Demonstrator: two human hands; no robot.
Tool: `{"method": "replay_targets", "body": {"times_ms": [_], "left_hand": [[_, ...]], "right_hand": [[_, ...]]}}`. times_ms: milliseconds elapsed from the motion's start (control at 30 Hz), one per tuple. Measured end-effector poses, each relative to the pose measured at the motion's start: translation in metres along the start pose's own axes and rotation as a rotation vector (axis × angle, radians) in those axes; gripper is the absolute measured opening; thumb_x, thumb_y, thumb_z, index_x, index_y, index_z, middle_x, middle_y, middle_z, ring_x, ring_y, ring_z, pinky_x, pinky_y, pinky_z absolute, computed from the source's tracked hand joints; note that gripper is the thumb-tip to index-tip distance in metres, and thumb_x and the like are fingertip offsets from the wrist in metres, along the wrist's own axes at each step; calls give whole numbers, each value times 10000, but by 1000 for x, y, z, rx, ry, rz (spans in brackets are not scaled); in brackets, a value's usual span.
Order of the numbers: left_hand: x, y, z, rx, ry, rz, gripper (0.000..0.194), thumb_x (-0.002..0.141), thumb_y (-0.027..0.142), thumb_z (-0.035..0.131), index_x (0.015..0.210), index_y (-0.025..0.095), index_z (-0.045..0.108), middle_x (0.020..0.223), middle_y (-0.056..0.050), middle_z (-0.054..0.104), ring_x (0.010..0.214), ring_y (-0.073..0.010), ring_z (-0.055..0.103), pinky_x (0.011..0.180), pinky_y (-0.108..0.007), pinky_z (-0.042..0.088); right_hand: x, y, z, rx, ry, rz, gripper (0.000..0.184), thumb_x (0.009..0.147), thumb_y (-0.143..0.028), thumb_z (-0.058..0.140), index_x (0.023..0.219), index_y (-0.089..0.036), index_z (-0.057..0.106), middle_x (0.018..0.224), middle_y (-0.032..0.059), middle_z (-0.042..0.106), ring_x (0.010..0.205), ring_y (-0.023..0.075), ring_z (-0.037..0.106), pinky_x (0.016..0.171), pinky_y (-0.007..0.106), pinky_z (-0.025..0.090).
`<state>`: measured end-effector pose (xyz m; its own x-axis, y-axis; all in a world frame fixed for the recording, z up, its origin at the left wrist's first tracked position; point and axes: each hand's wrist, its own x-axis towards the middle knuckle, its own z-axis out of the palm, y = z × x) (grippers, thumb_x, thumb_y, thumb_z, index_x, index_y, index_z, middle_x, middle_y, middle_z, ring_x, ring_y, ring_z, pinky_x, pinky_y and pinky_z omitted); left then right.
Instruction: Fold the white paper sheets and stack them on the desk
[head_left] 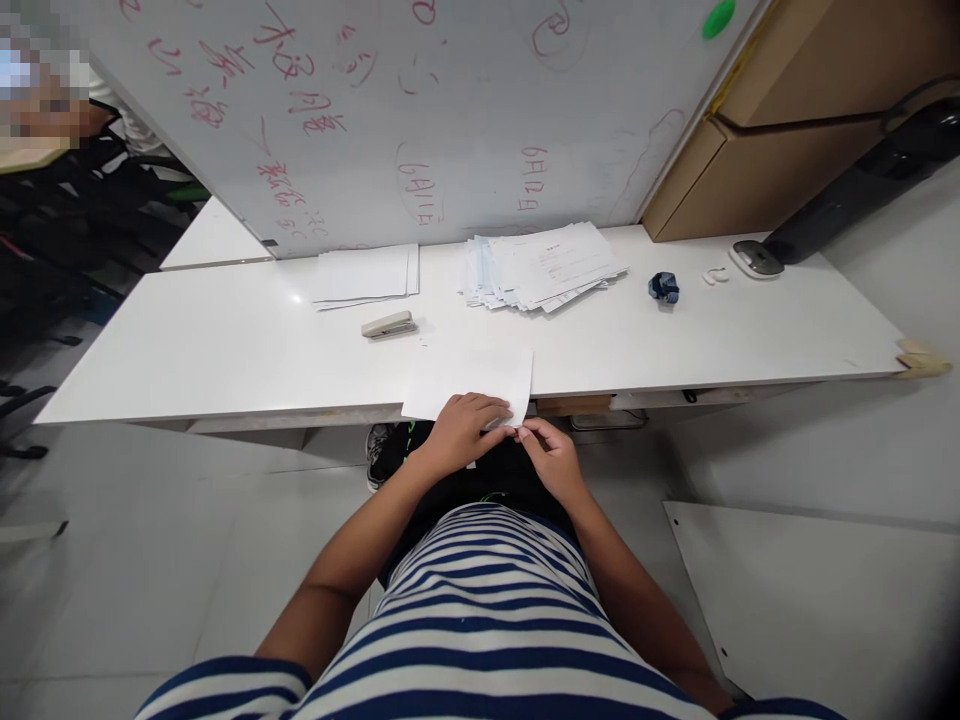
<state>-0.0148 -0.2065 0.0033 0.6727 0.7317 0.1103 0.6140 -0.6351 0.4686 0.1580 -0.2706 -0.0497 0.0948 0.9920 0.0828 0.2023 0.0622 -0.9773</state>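
Note:
White paper (472, 380) lies over the front edge of the table, its near right corner between my hands. My left hand (469, 432) rests across the near edge of the paper, fingers on top and thumb at the corner. Pinched at that same corner are the thumb and fingers of my right hand (551, 455). Whether it is one sheet or more, I cannot tell. Beyond the paper sits a beige stapler (388, 325), with a flat stack of white sheets (367, 275) behind it. A messy pile of printed papers (551, 265) lies to the right.
A whiteboard (480, 130) with red writing stands along the back of the white table (225, 340). At the right are a small dark blue object (664, 288), a white clip-like piece (715, 275), a black cylindrical device (862, 190) and cardboard boxes (705, 185).

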Motion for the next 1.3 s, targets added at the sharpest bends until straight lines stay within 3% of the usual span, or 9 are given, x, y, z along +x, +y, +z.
{"method": "replay_targets", "body": {"times_ms": [367, 433, 633, 767, 967, 1100, 1167, 1233, 1300], "left_hand": [[6, 5, -8, -162, 16, -140, 276, 936, 362, 442, 992, 231, 679, 1008, -27, 709, 951, -200, 626, 859, -339, 463], [1, -9, -16, -282, 174, -263, 277, 918, 381, 462, 930, 211, 681, 962, -37, 706, 914, -194, 625, 850, -327, 470], [-39, -76, -73, -782, 973, -675, 240, 757, 421, 624, 767, 181, 607, 717, 10, 593, 683, -114, 572, 710, -255, 502], [-64, -103, -98, -834, 1173, -743, 261, 703, 426, 662, 734, 186, 566, 671, 26, 521, 640, -92, 540, 667, -221, 494], [-47, -77, -71, -806, 1014, -708, 273, 740, 447, 633, 763, 177, 601, 721, 8, 584, 699, -115, 569, 724, -251, 496], [-27, -30, -43, -549, 481, -472, 290, 865, 454, 517, 857, 200, 658, 889, -29, 679, 882, -181, 615, 887, -344, 463], [-23, -12, -33, -333, 270, -290, 263, 904, 422, 488, 957, 238, 668, 1021, -26, 692, 1023, -197, 595, 1067, -429, 317], [-26, -6, -24, -152, 256, -222, 240, 922, 388, 477, 1007, 258, 661, 1092, -23, 685, 1103, -203, 565, 1136, -473, 172], [-35, -13, -16, -57, 385, -266, 240, 931, 365, 459, 974, 240, 659, 1065, -38, 689, 1086, -209, 571, 1121, -472, 198]], "right_hand": [[4, 2, 6, -128, -21, -160, 180, 892, -288, 496, 890, -231, 667, 860, 45, 669, 819, 201, 616, 777, 330, 471], [2, 3, 5, -122, -7, -133, 181, 890, -297, 501, 880, -232, 670, 851, 44, 670, 814, 203, 618, 777, 334, 472], [-8, 16, -1, -14, 57, 66, 191, 872, -363, 535, 872, -234, 675, 847, 39, 696, 799, 206, 632, 779, 353, 482], [-11, 27, -4, 67, 98, 206, 227, 847, -419, 559, 883, -222, 667, 866, 54, 708, 804, 217, 638, 794, 381, 493], [-10, 30, -3, 91, 89, 231, 222, 832, -421, 577, 856, -216, 661, 844, 49, 705, 797, 208, 637, 802, 375, 488], [-11, 29, -3, 79, 52, 228, 217, 827, -421, 582, 830, -219, 661, 826, 49, 703, 791, 212, 635, 788, 371, 486], [-12, 31, -6, 73, 30, 223, 232, 826, -435, 582, 819, -219, 665, 818, 48, 704, 795, 214, 634, 790, 369, 482], [-12, 37, -10, 99, -9, 228, 262, 835, -456, 568, 823, -215, 672, 827, 53, 708, 802, 214, 635, 788, 364, 480], [-11, 45, -15, 163, -30, 253, 311, 841, -491, 548, 855, -210, 682, 840, 61, 713, 793, 212, 639, 758, 352, 485]]}}
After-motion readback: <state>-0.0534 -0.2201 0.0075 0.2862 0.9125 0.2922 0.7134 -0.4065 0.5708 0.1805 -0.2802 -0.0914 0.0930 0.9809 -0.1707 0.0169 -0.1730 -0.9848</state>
